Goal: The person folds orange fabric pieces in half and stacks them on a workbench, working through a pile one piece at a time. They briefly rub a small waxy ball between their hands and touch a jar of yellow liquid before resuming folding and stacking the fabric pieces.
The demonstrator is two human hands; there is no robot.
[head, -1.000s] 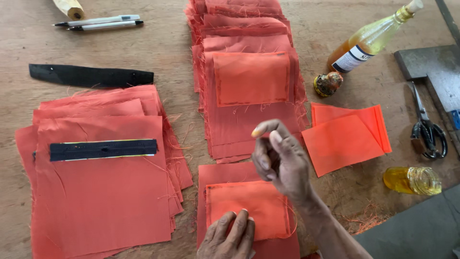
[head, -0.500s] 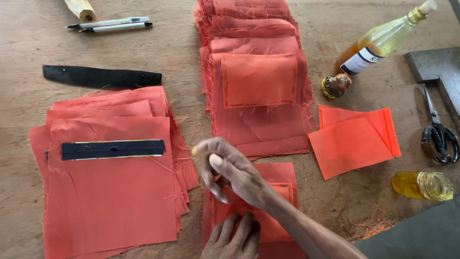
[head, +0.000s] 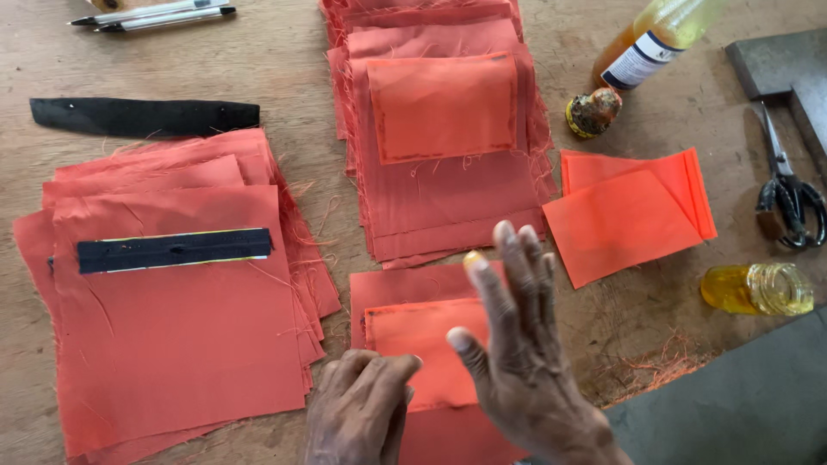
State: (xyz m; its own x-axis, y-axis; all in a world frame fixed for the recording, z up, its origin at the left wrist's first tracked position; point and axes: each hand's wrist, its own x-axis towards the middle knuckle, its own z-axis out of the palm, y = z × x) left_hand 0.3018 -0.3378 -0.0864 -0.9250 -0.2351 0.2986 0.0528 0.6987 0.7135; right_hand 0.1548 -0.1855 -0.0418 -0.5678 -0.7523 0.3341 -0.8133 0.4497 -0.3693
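Note:
My left hand [head: 362,409] rests with curled fingers on the near edge of an orange fabric piece [head: 405,297] that has a smaller orange patch [head: 413,340] on top of it. My right hand [head: 517,344] hovers just above that piece with fingers spread and flat, holding nothing; a yellowish smear shows on one fingertip. To the left lies a stack of orange squares [head: 172,336] with a black zipper strip [head: 172,250] across the top one. Beyond my hands is a second stack [head: 448,189] topped with a stitched patch [head: 444,108].
Folded bright orange pieces [head: 629,215] lie to the right. Scissors [head: 788,198], a small yellow jar [head: 758,288], a bottle [head: 646,39] and a round cap [head: 593,112] sit at the right. A black strip [head: 142,116] and pens [head: 155,13] are at the far left. Grey slab [head: 732,413] near right.
My right hand, pinched and raised over the far edge of the near piece, swung left, then came back right and opened flat over it. The left hand stayed pressed on the fabric.

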